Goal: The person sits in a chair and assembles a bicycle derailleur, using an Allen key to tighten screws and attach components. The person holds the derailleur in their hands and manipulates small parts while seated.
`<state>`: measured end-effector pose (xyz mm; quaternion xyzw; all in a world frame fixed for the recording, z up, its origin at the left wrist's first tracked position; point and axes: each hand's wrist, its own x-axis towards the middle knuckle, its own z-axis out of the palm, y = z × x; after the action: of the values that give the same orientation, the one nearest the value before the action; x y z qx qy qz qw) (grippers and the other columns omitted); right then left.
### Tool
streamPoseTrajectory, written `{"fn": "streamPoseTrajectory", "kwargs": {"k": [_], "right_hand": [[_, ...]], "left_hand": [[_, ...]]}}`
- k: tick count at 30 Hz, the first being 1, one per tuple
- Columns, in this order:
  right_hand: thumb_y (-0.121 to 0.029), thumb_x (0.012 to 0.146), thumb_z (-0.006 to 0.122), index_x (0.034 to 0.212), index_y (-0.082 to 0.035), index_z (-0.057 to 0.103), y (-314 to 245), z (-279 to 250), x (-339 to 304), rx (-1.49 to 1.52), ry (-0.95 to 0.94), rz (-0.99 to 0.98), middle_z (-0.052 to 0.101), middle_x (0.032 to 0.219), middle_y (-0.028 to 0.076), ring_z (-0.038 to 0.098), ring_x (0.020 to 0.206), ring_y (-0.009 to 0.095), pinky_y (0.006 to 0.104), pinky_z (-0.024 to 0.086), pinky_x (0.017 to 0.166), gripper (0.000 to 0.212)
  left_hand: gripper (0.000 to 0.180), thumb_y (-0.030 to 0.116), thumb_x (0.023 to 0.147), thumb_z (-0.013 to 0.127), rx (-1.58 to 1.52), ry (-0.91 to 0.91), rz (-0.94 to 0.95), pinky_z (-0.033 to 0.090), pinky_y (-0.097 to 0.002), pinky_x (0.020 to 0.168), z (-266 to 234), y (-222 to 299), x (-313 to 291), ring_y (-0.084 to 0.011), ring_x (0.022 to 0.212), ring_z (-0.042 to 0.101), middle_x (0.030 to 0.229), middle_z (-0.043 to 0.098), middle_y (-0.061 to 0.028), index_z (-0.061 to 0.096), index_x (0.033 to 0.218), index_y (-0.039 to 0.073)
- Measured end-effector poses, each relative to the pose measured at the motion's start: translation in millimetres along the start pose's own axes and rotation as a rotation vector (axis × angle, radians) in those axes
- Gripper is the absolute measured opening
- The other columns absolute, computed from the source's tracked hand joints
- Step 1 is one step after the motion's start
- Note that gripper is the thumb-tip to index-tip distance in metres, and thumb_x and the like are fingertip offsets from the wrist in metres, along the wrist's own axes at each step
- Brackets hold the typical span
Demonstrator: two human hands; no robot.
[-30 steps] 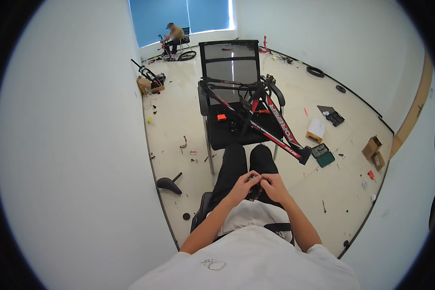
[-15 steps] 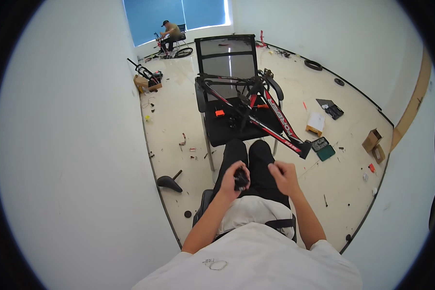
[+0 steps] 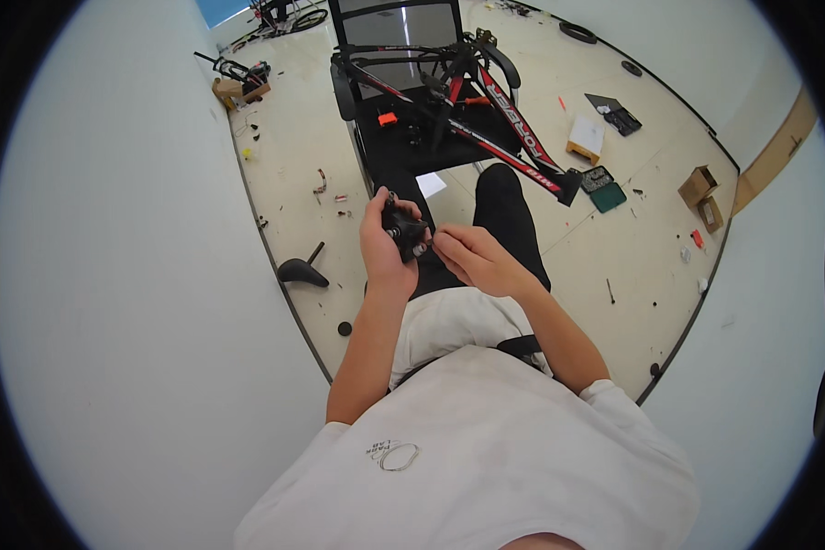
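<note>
Over my lap, my left hand [image 3: 383, 252] is wrapped round a compact black bicycle part [image 3: 401, 229] with silver bolts; its exact kind is hard to make out. The fingers of my right hand [image 3: 481, 259] are pinched together against the part's right side. Whatever lies between those fingertips is hidden. In front of my knees, a black and red bicycle frame [image 3: 515, 119] rests across a black mesh-backed chair [image 3: 343, 92], its front end jutting past the seat at the right. A small orange object [image 3: 388, 119] lies on the seat.
On the floor at left lie a bicycle saddle with its post [image 3: 302, 272] and a fork in a cardboard box [image 3: 238, 90]. To the right are a green tool case [image 3: 605, 195], a yellow-and-white box [image 3: 585, 139], brown boxes [image 3: 698, 186] and scattered small parts.
My right hand has come over to the black part and closed its fingers against it. The view has tilted downward. My knees have spread, and a white patch now shows between them.
</note>
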<state>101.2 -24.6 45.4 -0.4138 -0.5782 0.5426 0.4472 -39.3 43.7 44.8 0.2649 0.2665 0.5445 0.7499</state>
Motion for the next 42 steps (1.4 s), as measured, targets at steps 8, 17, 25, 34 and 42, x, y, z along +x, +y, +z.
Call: {"fn": "streamPoseTrajectory", "kwargs": {"k": [8, 17, 25, 34, 42], "right_hand": [[-0.022, 0.102, 0.045, 0.09, -0.002, 0.053, 14.1, -5.9, 0.9, -0.173, -0.014, -0.092, 0.045, 0.067, -0.002, 0.036, 0.06, 0.007, 0.0242, 0.033, 0.053, 0.024], [-0.02, 0.102, 0.044, 0.095, -0.001, 0.053, 11.1, -11.7, 3.8, -0.517, -0.049, -0.153, 0.047, 0.064, 0.008, 0.041, 0.058, 0.016, 0.0297, 0.035, 0.054, 0.022], [-0.022, 0.103, 0.042, 0.088, -0.001, 0.048, 23.7, -8.3, -1.5, -0.358, -0.012, -0.092, 0.047, 0.064, 0.009, 0.045, 0.059, 0.016, 0.0317, 0.038, 0.057, 0.027], [-0.029, 0.105, 0.037, 0.084, -0.011, 0.044, 18.3, 0.4, -6.0, 0.141, -0.068, 0.175, 0.036, 0.057, -0.005, 0.031, 0.045, 0.005, 0.0223, 0.025, 0.039, 0.029], [-0.033, 0.105, 0.036, 0.093, -0.016, 0.047, 14.7, -14.7, -13.1, 0.455, -0.178, 0.431, 0.026, 0.06, -0.007, 0.019, 0.047, 0.004, 0.0213, 0.015, 0.041, 0.024]], "left_hand": [[0.024, 0.032, 0.094, 0.053, 0.004, 0.034, 0.006, 0.045, -0.029, 0.058, 2.3, -6.1, -1.5, -0.0134, 0.066, 0.054, 0.072, 0.055, -0.0035, 0.049, 0.081, 0.012], [0.027, 0.032, 0.094, 0.053, 0.022, 0.103, 0.046, 0.045, -0.0301, 0.047, -4.1, -15.9, 5.8, -0.0155, 0.058, 0.056, 0.071, 0.058, -0.0057, 0.052, 0.083, 0.007], [0.022, 0.03, 0.094, 0.052, 0.032, 0.227, 0.239, 0.043, -0.0255, 0.048, 4.1, -28.5, -5.5, -0.0123, 0.057, 0.052, 0.071, 0.057, -0.0038, 0.05, 0.094, 0.008], [0.016, 0.019, 0.096, 0.047, 0.383, 0.094, 0.912, 0.039, -0.0227, 0.054, 0.4, -51.4, -12.4, -0.01, 0.061, 0.048, 0.075, 0.056, -0.0071, 0.047, 0.092, 0.004], [0.016, 0.011, 0.083, 0.058, 0.706, -0.35, 1.363, 0.044, -0.0297, 0.052, -9.0, -48.5, -11.6, -0.02, 0.057, 0.051, 0.067, 0.055, -0.0119, 0.047, 0.087, 0.0]]}}
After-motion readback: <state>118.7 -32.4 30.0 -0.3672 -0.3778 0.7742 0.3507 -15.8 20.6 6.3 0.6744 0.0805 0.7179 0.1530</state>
